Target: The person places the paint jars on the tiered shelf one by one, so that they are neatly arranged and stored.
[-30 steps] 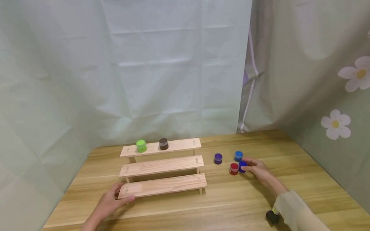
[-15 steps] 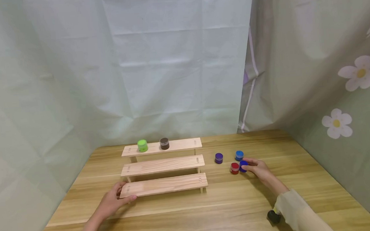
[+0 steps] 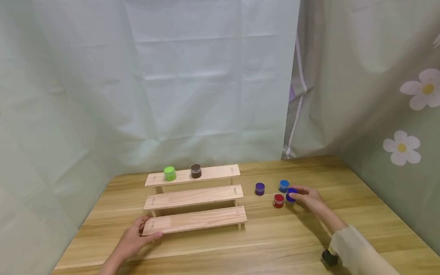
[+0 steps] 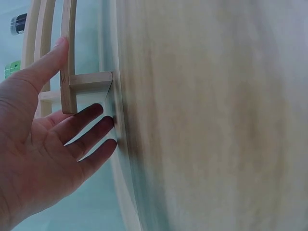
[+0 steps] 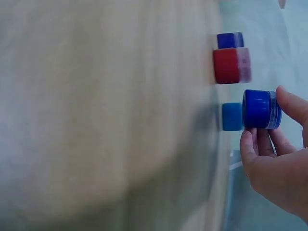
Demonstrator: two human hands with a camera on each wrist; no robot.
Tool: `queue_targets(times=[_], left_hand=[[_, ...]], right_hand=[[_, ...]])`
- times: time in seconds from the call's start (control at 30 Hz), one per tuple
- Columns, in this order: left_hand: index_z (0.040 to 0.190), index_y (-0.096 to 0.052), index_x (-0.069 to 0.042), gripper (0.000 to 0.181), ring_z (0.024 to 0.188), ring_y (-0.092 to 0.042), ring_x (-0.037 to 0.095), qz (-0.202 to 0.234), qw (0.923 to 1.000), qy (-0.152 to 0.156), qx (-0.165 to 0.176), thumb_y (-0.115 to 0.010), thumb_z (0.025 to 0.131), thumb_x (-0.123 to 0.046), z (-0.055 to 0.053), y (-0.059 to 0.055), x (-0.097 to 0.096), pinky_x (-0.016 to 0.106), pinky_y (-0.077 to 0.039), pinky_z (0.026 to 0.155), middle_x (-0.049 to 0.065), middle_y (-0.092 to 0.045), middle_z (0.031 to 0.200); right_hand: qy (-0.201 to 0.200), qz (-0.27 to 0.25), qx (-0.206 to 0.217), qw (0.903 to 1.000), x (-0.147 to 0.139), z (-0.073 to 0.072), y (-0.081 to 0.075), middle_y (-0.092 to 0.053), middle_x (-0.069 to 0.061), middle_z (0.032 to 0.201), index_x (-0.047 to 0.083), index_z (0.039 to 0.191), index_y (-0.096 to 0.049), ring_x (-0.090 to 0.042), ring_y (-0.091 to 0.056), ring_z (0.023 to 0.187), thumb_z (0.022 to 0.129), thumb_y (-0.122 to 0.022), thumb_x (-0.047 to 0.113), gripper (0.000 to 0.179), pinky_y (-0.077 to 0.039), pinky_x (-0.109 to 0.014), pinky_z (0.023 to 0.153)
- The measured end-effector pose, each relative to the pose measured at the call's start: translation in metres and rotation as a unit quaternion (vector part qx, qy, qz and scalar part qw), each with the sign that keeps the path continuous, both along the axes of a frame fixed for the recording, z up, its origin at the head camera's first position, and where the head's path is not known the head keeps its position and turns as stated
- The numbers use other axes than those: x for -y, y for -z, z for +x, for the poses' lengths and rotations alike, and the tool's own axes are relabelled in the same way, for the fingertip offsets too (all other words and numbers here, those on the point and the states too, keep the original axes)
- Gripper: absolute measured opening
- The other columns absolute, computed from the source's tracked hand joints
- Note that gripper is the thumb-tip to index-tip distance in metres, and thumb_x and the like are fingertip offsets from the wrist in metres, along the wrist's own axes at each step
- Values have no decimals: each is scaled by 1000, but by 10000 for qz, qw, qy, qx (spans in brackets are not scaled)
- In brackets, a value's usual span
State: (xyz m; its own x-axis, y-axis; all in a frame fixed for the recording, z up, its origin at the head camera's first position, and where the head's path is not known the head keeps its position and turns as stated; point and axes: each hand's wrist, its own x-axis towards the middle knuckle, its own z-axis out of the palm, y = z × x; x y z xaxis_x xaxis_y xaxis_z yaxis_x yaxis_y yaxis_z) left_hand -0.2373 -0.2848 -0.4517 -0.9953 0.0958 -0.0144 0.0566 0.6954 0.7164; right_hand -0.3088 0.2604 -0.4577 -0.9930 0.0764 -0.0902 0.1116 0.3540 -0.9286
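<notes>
My right hand (image 3: 309, 200) pinches a dark blue paint jar (image 5: 257, 109) between thumb and fingers, raised off the table. Close by stand a red jar (image 3: 279, 200), a light blue jar (image 3: 284, 186) and a purple jar (image 3: 260, 189). At the left end of a three-tier wooden display stand (image 3: 195, 221), my left hand (image 3: 132, 240) grips the lowest board. Its thumb lies along the front edge, and the other fingers spread around the end in the left wrist view. A green jar (image 3: 170, 173) and a dark brown jar (image 3: 196, 171) sit on the top board.
The wood-grain table (image 3: 213, 261) carries the stand left of centre and the loose jars to its right. Pale cloth (image 3: 201, 92) hangs behind the table, with a flowered curtain (image 3: 393, 99) on the right. A black object (image 3: 329, 257) is at the right sleeve.
The right hand has lifted the dark blue jar off the table, away from the red jar and slightly right. The left hand keeps its grip on the stand.
</notes>
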Motion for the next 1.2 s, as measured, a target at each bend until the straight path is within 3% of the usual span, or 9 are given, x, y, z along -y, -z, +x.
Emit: queue_targets(times=[0.1,0.33,0.73,1.03,1.2], left_hand=[[140,-36,5,77,125,-51,50,49,10000,-10,62,-73,87,-36,1,-1,1,55,-46,97,40,-48,136],[141,-34,5,79,128,-47,53,61,10000,-10,62,-72,87,-37,2,-3,1,58,-45,99,40,-44,140],[141,-34,8,78,125,-51,50,167,9999,29,-26,-73,87,-34,-1,-2,2,54,-47,98,40,-47,138],[139,-37,6,75,124,-53,49,226,9997,-44,-9,-75,86,-33,4,0,1,54,-47,97,39,-48,136],[137,-39,5,74,119,-58,43,344,9994,-94,-51,-76,85,-32,2,1,-2,46,-50,92,37,-53,133]], right_hand=[[-91,-11,7,10000,3,-2,-9,-48,-27,144,-4,140,-46,-40,-46,132,94,-65,29,60,-34,-51,113],[-360,-22,-233,9991,15,-6,-34,-48,-28,143,-4,142,-44,-39,-47,132,96,-61,27,58,-34,-51,114],[-709,91,-402,9966,39,-23,-70,-52,-21,142,5,143,-47,-36,-49,132,95,-63,33,57,-32,-53,115],[-1083,-130,-478,9929,85,-37,-98,-50,-20,145,5,143,-47,-36,-44,136,96,-63,28,55,-28,-51,117],[-1230,-409,-509,9902,108,-45,-107,-53,-19,142,5,142,-48,-35,-46,134,95,-64,25,54,-26,-52,118]])
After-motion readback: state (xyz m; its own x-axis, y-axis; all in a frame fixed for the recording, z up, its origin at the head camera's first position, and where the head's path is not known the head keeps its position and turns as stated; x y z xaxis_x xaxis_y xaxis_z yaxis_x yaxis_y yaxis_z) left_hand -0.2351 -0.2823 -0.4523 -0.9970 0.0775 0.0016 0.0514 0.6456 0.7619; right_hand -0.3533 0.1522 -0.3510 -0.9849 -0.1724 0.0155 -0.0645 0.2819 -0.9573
